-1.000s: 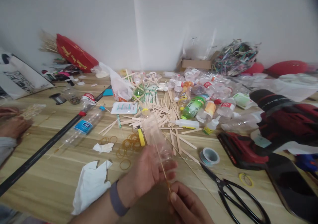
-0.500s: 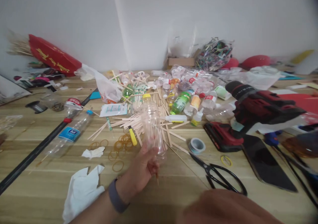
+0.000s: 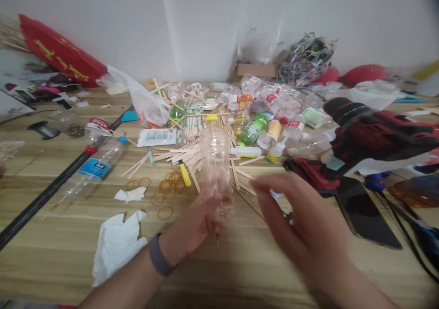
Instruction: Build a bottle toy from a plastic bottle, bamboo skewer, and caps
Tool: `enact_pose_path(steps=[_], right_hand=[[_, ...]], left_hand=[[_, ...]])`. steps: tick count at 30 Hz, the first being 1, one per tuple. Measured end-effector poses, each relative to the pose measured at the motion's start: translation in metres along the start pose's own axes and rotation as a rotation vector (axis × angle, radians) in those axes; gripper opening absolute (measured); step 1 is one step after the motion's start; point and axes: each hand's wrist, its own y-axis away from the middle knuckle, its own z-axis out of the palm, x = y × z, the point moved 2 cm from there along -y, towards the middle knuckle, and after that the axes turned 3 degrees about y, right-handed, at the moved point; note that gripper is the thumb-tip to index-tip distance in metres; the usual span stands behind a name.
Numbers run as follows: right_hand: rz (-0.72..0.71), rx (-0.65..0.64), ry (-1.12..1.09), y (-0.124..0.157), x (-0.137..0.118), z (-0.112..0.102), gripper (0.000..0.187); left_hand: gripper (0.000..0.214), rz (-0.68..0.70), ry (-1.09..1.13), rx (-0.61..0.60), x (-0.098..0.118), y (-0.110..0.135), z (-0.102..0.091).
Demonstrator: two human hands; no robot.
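Note:
A clear plastic bottle (image 3: 216,151) with a yellow cap points away from me over the middle of the table. My left hand (image 3: 197,217) is wrapped round its near end, and a thin wooden stick (image 3: 217,239) pokes out below. To the right of the bottle, my right hand (image 3: 298,217) hovers blurred, thumb and fingers apart, with nothing visible in it. It hides most of the black-handled scissors lying beneath. Wooden craft sticks (image 3: 181,156) are spread behind the bottle. Left of my left hand lie rubber bands (image 3: 171,185) and a yellow-handled tool (image 3: 185,175).
Several plastic bottles (image 3: 255,128) are heaped at the back. A red and black cordless drill (image 3: 373,135) stands at right, beside a phone (image 3: 368,215). At left, a labelled bottle (image 3: 96,167) lies across a black bar (image 3: 44,197). White tissue (image 3: 118,249) lies near the front.
My right hand has risen from the lower edge toward the bottle, its fingers now in view and covering the scissors. My left hand still holds the bottle. The view has shifted slightly.

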Motion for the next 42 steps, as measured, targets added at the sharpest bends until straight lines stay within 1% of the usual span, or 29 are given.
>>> enact_pose_path(steps=[2,3,5,7,8,10,15,17,21,23,26,28,31,33,37,39,42], right_hand=[[-0.038,-0.007,-0.039,-0.019,0.018,0.007,0.032],[-0.038,-0.045,-0.096,-0.026,0.027,0.013,0.036],[0.007,-0.174,-0.236,-0.031,0.041,0.027,0.044],[0.074,-0.254,-0.321,-0.029,0.05,0.038,0.042],[0.105,-0.259,-0.329,-0.026,0.053,0.041,0.038],[0.142,-0.219,-0.32,-0.022,0.056,0.041,0.035],[0.146,-0.098,-0.299,-0.023,0.059,0.027,0.04],[0.17,-0.07,-0.288,-0.025,0.06,0.022,0.039],[0.23,-0.059,-0.298,-0.027,0.059,0.017,0.04],[0.203,-0.082,-0.299,-0.026,0.058,0.018,0.041],[0.141,-0.172,-0.28,-0.023,0.057,0.023,0.042],[0.113,-0.208,-0.275,-0.021,0.057,0.026,0.042],[0.118,-0.206,-0.262,-0.02,0.057,0.03,0.046],[0.137,-0.211,-0.239,-0.019,0.058,0.033,0.05],[0.144,-0.271,-0.226,-0.016,0.058,0.044,0.053],[0.139,-0.311,-0.223,-0.012,0.057,0.051,0.05],[0.132,-0.36,-0.207,-0.006,0.056,0.061,0.046]], left_hand=[[0.07,-0.02,0.0,-0.028,-0.002,0.003,0.001],[0.071,-0.028,-0.002,-0.043,-0.002,0.004,0.002],[0.073,-0.045,-0.013,-0.072,-0.002,0.005,0.004],[0.079,-0.056,-0.02,-0.086,-0.001,0.005,0.005],[0.081,-0.059,-0.021,-0.089,-0.001,0.005,0.005],[0.082,-0.068,-0.018,-0.091,0.0,0.003,0.004],[0.078,-0.097,0.015,-0.084,-0.002,0.0,-0.003],[0.069,-0.11,0.025,-0.091,-0.004,-0.001,-0.004],[0.051,-0.111,0.062,-0.15,-0.002,0.0,-0.001],[0.044,-0.09,0.067,-0.17,0.0,0.0,-0.001],[0.041,-0.021,0.068,-0.199,0.003,-0.002,-0.001],[0.045,0.034,0.082,-0.234,0.005,-0.002,-0.001],[0.057,0.064,0.138,-0.279,0.007,-0.001,0.0],[0.059,0.074,0.189,-0.264,0.008,-0.001,-0.001],[0.054,0.113,0.234,-0.178,0.009,-0.003,-0.006],[0.052,0.112,0.256,-0.175,0.008,-0.005,-0.008],[0.044,0.117,0.298,-0.186,0.005,-0.008,-0.011]])
